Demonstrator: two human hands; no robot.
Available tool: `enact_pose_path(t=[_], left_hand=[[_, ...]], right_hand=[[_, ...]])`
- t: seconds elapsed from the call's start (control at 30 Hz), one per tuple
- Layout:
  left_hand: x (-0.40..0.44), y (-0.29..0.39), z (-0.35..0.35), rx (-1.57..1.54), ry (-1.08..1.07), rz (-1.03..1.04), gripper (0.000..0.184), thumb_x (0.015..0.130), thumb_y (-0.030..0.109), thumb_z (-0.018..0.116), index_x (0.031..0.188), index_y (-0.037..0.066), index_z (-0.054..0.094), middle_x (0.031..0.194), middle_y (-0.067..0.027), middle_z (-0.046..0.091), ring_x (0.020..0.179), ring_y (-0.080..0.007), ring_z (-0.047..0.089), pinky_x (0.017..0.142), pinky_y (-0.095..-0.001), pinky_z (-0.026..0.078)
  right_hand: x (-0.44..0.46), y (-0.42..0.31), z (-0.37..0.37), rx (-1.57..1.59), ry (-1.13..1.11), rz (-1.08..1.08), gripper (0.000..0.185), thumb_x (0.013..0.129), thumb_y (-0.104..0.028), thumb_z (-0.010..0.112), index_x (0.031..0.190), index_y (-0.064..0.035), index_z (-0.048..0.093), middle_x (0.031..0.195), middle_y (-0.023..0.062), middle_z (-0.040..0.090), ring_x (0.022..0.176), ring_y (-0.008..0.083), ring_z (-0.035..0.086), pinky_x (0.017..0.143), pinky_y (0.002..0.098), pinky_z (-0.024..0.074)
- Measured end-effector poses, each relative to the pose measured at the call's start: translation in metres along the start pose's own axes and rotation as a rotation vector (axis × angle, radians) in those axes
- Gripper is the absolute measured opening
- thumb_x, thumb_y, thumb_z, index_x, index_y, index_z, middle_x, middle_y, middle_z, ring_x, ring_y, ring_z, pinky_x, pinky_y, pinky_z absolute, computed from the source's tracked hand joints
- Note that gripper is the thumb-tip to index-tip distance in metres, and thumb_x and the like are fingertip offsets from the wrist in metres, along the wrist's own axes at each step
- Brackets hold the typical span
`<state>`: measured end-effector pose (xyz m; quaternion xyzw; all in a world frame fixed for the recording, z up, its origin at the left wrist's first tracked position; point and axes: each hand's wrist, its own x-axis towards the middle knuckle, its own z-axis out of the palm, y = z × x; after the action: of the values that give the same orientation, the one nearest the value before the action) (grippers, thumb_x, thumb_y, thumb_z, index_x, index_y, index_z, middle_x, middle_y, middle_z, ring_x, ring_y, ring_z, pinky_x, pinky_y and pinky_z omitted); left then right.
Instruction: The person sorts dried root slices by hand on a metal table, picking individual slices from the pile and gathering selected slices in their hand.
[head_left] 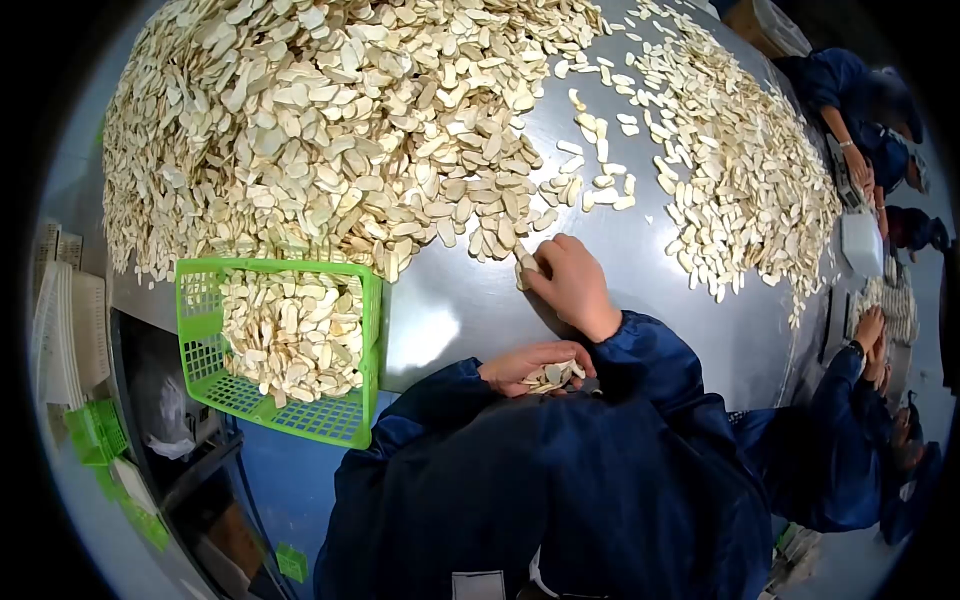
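Close to my chest, my left hand (525, 366) is cupped around several pale, flat, oval slices (552, 378), which look like a dried root or mushroom. Further forward, my right hand (575, 286) reaches down to the metal table (440, 300), thumb and fingers pinched on a pale slice (524, 262) at the near edge of the big pile (330, 120). To the left, a green plastic basket (368, 350) lies tilted at the table's edge, partly filled with the same slices.
A second, thinner spread of slices (730, 180) covers the right side of the table. Co-workers in dark blue sleeves (840, 400) sit along the right, near a white container (861, 243). Green baskets (96, 432) and stacked pale trays (75, 330) stand at far left.
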<state>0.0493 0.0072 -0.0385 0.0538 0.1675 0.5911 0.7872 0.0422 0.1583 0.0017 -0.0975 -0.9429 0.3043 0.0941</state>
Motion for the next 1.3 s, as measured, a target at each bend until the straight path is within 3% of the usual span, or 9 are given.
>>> enact_pose_path(t=[0.27, 0.43, 0.6, 0.8, 0.87, 0.93, 1.17, 1.2, 1.3], left_hand=[[-0.001, 0.006, 0.005, 0.104, -0.001, 0.021, 0.033, 0.099, 0.033, 0.043, 0.111, 0.003, 0.054, 0.110, -0.0067, 0.055, 0.092, -0.0110, 0.055, 0.070, -0.0227, 0.048], [0.000, 0.004, 0.005, 0.047, -0.007, 0.029, 0.034, 0.099, 0.032, 0.041, 0.111, 0.003, 0.053, 0.098, -0.0074, 0.058, 0.085, -0.0112, 0.057, 0.069, -0.0225, 0.048], [0.000, 0.009, 0.010, -0.211, -0.021, -0.028, 0.033, 0.102, 0.025, 0.034, 0.115, 0.002, 0.053, 0.113, -0.0101, 0.058, 0.101, -0.0180, 0.060, 0.084, -0.0306, 0.053], [-0.008, -0.006, 0.001, -0.091, 0.023, -0.015, 0.035, 0.096, 0.028, 0.048, 0.116, 0.000, 0.053, 0.122, -0.0137, 0.054, 0.111, -0.0257, 0.057, 0.098, -0.0377, 0.045], [-0.009, -0.004, 0.002, -0.006, -0.003, -0.028, 0.034, 0.095, 0.027, 0.050, 0.115, 0.000, 0.053, 0.121, -0.0135, 0.054, 0.110, -0.0252, 0.057, 0.098, -0.0374, 0.045], [-0.006, -0.004, 0.002, 0.017, -0.024, -0.032, 0.034, 0.094, 0.026, 0.051, 0.115, -0.001, 0.053, 0.121, -0.0135, 0.054, 0.109, -0.0249, 0.057, 0.098, -0.0371, 0.045], [-0.007, -0.011, -0.014, -0.198, 0.080, -0.001, 0.031, 0.097, 0.021, 0.047, 0.118, 0.000, 0.049, 0.118, -0.0149, 0.054, 0.105, -0.0234, 0.058, 0.091, -0.0355, 0.051], [-0.004, -0.011, -0.014, -0.244, 0.052, -0.004, 0.030, 0.097, 0.021, 0.047, 0.118, 0.000, 0.049, 0.118, -0.0146, 0.054, 0.105, -0.0234, 0.058, 0.088, -0.0345, 0.052], [0.007, -0.011, -0.019, -0.369, -0.010, -0.039, 0.027, 0.098, 0.022, 0.045, 0.117, 0.003, 0.050, 0.115, -0.0132, 0.054, 0.100, -0.0222, 0.057, 0.076, -0.0287, 0.055]], right_hand=[[-0.021, 0.036, -0.067, 1.484, -0.333, 0.646, 0.014, 0.095, -0.012, 0.050, 0.099, 0.0002, 0.056, 0.080, 0.0088, 0.065, 0.064, 0.0094, 0.056, 0.051, 0.0201, 0.0414], [-0.039, 0.041, -0.073, 1.410, -0.300, 0.647, 0.018, 0.095, -0.012, 0.051, 0.109, -0.0013, 0.055, 0.089, 0.0094, 0.065, 0.067, 0.0089, 0.058, 0.053, 0.0208, 0.0435], [-0.056, 0.012, -0.101, 0.965, -0.727, 0.353, 0.025, 0.091, -0.016, 0.059, 0.109, -0.0002, 0.061, 0.093, 0.0069, 0.068, 0.073, 0.0104, 0.059, 0.061, 0.0235, 0.0467], [-0.049, 0.017, -0.043, 0.043, 0.203, -0.124, 0.017, 0.078, -0.013, 0.065, 0.091, -0.0029, 0.062, 0.084, 0.0123, 0.061, 0.085, 0.0311, 0.060, 0.071, 0.0374, 0.0477], [-0.042, 0.013, -0.022, 0.029, -0.072, -0.294, 0.012, 0.076, -0.013, 0.065, 0.083, -0.0060, 0.058, 0.092, 0.0106, 0.058, 0.098, 0.0298, 0.056, 0.082, 0.0402, 0.0455], [-0.049, 0.011, 0.001, -0.075, 0.078, -0.528, 0.014, 0.076, -0.015, 0.064, 0.080, -0.0075, 0.053, 0.096, 0.0084, 0.051, 0.103, 0.0270, 0.051, 0.098, 0.0463, 0.0368], [-0.040, 0.121, -0.054, -0.584, 0.240, 0.037, 0.006, 0.072, -0.008, 0.058, 0.078, -0.0068, 0.057, 0.091, 0.0113, 0.054, 0.094, 0.0281, 0.052, 0.091, 0.0515, 0.0355], [-0.039, 0.130, -0.086, -0.597, 0.448, -0.103, 0.008, 0.070, -0.008, 0.059, 0.078, -0.0060, 0.057, 0.093, 0.0111, 0.055, 0.093, 0.0280, 0.053, 0.088, 0.0515, 0.0364], [-0.045, 0.185, -0.130, -0.776, 0.482, -0.018, 0.009, 0.074, -0.010, 0.061, 0.081, -0.0062, 0.056, 0.112, 0.0101, 0.056, 0.114, 0.0311, 0.051, 0.103, 0.0570, 0.0291]])
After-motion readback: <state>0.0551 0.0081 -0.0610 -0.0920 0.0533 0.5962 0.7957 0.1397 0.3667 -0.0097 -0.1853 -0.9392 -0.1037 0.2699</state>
